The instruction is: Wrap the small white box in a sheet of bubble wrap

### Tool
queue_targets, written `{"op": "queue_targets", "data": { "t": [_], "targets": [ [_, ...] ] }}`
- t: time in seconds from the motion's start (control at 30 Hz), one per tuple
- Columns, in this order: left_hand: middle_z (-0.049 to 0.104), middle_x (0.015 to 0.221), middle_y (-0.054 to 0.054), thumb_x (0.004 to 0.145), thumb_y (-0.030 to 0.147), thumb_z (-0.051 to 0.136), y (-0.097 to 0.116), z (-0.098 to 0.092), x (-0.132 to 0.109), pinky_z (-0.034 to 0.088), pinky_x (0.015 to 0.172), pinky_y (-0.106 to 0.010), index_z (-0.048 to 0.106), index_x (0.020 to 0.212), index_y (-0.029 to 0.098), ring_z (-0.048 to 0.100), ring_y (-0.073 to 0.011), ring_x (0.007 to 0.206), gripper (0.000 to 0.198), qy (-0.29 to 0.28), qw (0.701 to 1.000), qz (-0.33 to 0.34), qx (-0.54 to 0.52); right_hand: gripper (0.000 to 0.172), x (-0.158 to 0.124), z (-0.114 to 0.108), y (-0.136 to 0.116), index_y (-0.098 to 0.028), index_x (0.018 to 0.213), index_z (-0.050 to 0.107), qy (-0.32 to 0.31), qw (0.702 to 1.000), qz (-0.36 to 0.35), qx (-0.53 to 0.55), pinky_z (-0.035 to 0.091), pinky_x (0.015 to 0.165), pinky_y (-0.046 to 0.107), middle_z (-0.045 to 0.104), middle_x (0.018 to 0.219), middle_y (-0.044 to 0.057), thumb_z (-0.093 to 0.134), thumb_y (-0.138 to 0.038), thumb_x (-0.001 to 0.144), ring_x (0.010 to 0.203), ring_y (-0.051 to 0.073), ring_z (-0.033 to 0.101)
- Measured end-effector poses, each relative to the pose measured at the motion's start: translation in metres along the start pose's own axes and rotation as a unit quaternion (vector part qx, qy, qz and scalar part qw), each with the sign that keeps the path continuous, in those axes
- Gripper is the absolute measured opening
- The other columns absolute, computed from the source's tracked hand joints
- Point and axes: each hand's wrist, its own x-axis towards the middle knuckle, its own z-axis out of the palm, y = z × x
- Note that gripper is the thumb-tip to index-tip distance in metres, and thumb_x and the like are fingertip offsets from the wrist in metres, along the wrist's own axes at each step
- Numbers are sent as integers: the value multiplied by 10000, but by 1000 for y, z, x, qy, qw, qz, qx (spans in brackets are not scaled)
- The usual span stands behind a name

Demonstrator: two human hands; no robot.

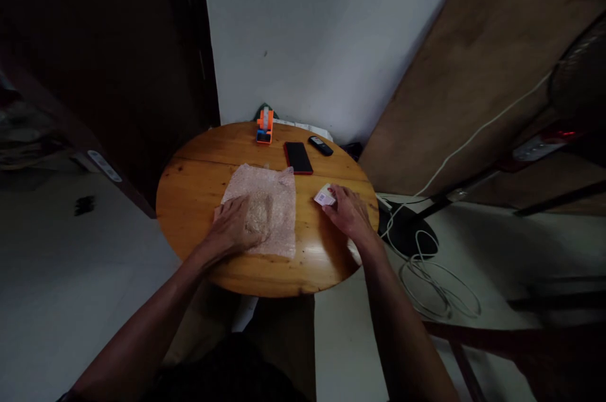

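Note:
A pinkish sheet of bubble wrap [284,225] lies spread on the round wooden table [194,181]. On its middle sits a small bundle of clear wrap [258,214], its contents hard to make out. My left hand [233,223] rests flat over the left part of the sheet, fingers stretched out, against the bundle's left side. Toward the table's right edge, my right hand [348,209] grips a small white box [324,195] between thumb and fingers. A printed label shows on the box, and the hand covers its right end.
Behind the sheet lie a dark phone with a red edge [298,158] and a black keypad phone [320,145]. An orange tape dispenser [265,126] stands at the table's back, near the wall. A white cable [440,301] coils on the floor at right, beside a fan stand.

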Motion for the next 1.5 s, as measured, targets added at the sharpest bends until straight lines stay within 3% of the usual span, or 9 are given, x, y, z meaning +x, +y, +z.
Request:
{"op": "queue_targets", "data": {
  "t": [0.13,0.27,0.37,0.53,0.67,0.87,1.17,1.3,1.5],
  "targets": [
    [416,1552,-181,750,505,669,-1,2,1,313,1154,-522,348,1495,165,374,-400,1425,879,0,1000,7,16,492,-10,-1,-34,-122,1381,531,88,993,-55,55,380,1104,482,500,1471,190,558,-290,920,1324,329,485],
    [409,1557,-192,750,532,662,-5,9,6,317,1140,-550,346,1501,162,364,-410,1426,895,3,1000,13,28,395,-10,10,-89,-163,1329,585,-2,954,-271,130,362,1150,391,543,1450,130,518,-254,951,1349,245,476],
    [414,1559,-178,741,547,666,-8,13,8,321,1134,-569,341,1508,198,369,-414,1421,903,7,999,19,31,441,5,28,-108,-86,1365,552,-55,946,-301,104,350,1158,398,526,1456,187,512,-298,980,1362,264,465],
    [416,1561,-178,747,536,667,-7,13,7,320,1142,-554,401,1475,201,371,-423,1423,845,20,999,18,35,479,25,50,-95,-69,1407,515,-67,967,-244,33,339,1151,454,499,1488,189,428,-346,1026,1387,304,431],
    [396,1575,-194,754,510,659,-5,7,7,298,1157,-563,408,1480,157,357,-424,1436,845,-15,998,20,49,512,25,58,-85,-89,1462,469,-52,970,-238,25,318,1165,457,446,1550,158,410,-358,1030,1432,314,381],
    [385,1588,-180,769,459,643,-7,1,5,285,1180,-539,423,1476,150,342,-381,1459,803,-40,997,33,54,517,24,62,-83,-98,1461,483,-46,965,-254,41,323,1166,448,449,1555,146,422,-361,1021,1435,306,385],
    [453,1534,-161,777,477,662,-2,-1,0,350,1132,-561,518,1383,192,412,-392,1396,685,-31,996,46,70,509,27,62,-78,-113,1460,486,-49,959,-269,72,294,1188,428,447,1555,155,448,-351,1011,1451,266,376],
    [470,1523,-166,805,471,634,-7,-3,10,358,1149,-524,535,1377,173,420,-379,1398,653,-14,996,67,59,498,27,60,-79,-139,1462,489,-52,959,-269,78,313,1177,442,463,1544,149,460,-339,1007,1440,264,391],
    [443,1546,-182,864,427,574,-15,-1,46,291,1213,-480,510,1419,142,354,-346,1468,627,6,993,92,73,504,25,59,-80,-101,1458,487,-51,955,-282,73,318,1169,443,463,1542,154,446,-331,1012,1417,275,411]
  ]
}}
